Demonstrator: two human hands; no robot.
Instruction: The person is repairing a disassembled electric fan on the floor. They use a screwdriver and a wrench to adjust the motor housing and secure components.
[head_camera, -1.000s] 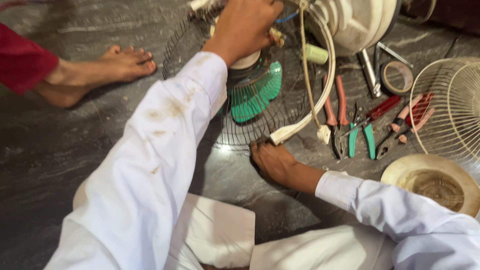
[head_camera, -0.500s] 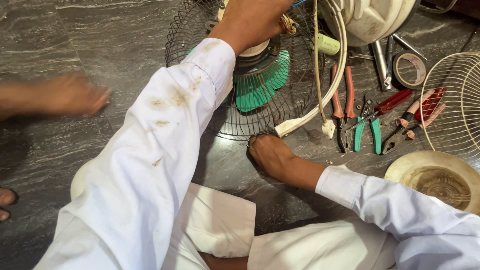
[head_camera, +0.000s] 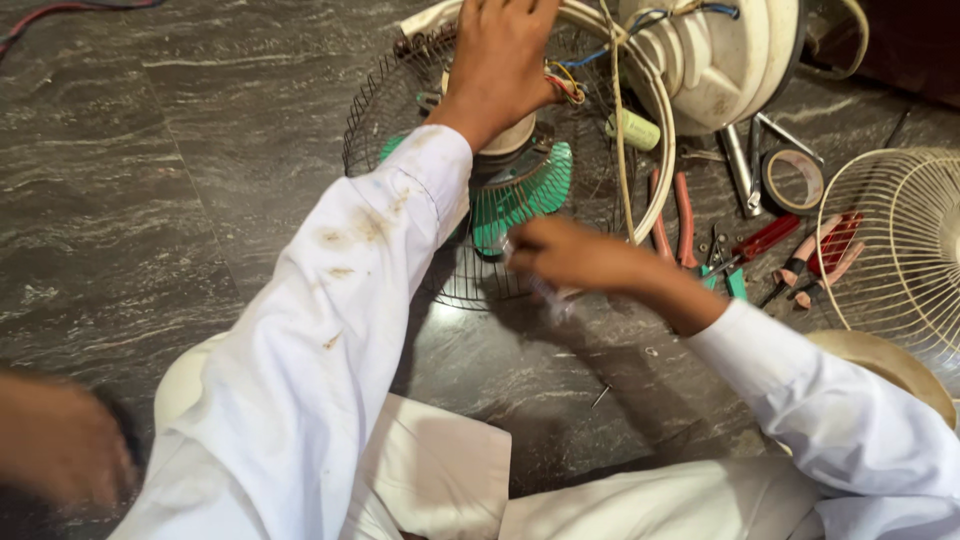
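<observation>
left hand (head_camera: 500, 60): gripping down on the cream motor hub (head_camera: 510, 135), fingers curled over its top, bundle of coloured wires (head_camera: 565, 85) touching the thumb side
right hand (head_camera: 565, 255): blurred, fingers closing narrow around something small and pale; cannot tell what it is
fan: dark wire guard (head_camera: 400, 110) lying flat on the floor, green blade (head_camera: 525, 195) sitting inside it under the motor hub, right hand hovering at its near rim
progress: looking mid-way, my guess; fan is lying in pieces, nothing closed up
done: second cream guard (head_camera: 895, 245) sitting off to the right, well apart; cream housing (head_camera: 715, 55) lying loose at top beside the white cord (head_camera: 650, 150)
left: wires hanging bare, guards and housing not yet rejoined
tools: red-handled pliers (head_camera: 675, 215), a screwdriver (head_camera: 760, 240), tape roll (head_camera: 795, 180) lying on the floor right of the guard
loose bits: one small screw (head_camera: 600, 396) lying on the grey stone floor (head_camera: 150, 200) near the knee
other person: blurred hand (head_camera: 55, 450) showing at lower left, well apart
</observation>
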